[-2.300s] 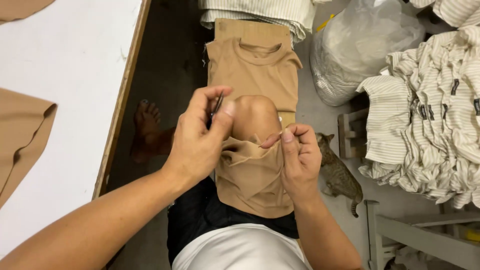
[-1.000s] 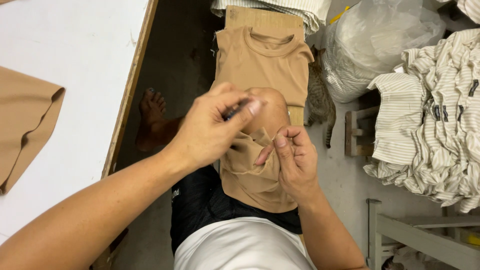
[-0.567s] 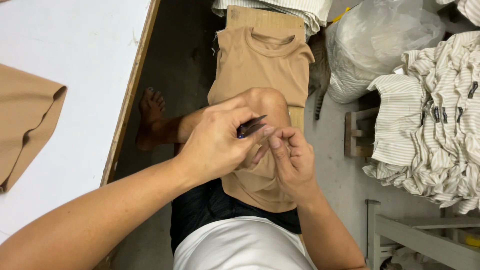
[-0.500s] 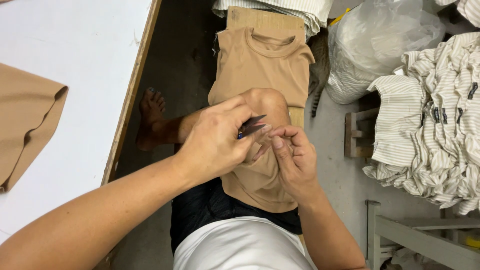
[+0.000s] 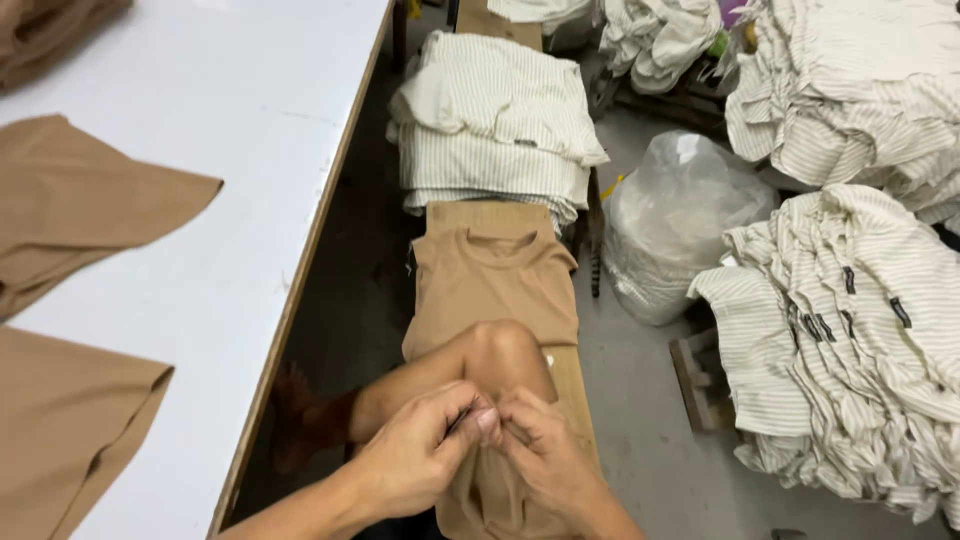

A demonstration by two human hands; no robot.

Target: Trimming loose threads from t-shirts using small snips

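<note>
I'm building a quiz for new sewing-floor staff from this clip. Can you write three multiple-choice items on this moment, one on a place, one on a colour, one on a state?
1. Where does the flat tan shirt lie?
A. On the wooden bench, beyond the raised knee
B. On the white table
C. Inside the plastic bag

2. What colour is the cloth both hands are pinching?
A. Cream with stripes
B. Tan
C. Blue

3. How are the left hand and right hand placed?
A. Far apart, palms flat
B. One resting on the table
C. Close together, fingertips meeting over the cloth

Answers:
1. A, as it lies spread on the wooden bench past the knee.
2. B, as the tan cloth hangs below the fingers.
3. C, as the fingertips touch at the knee.
</note>
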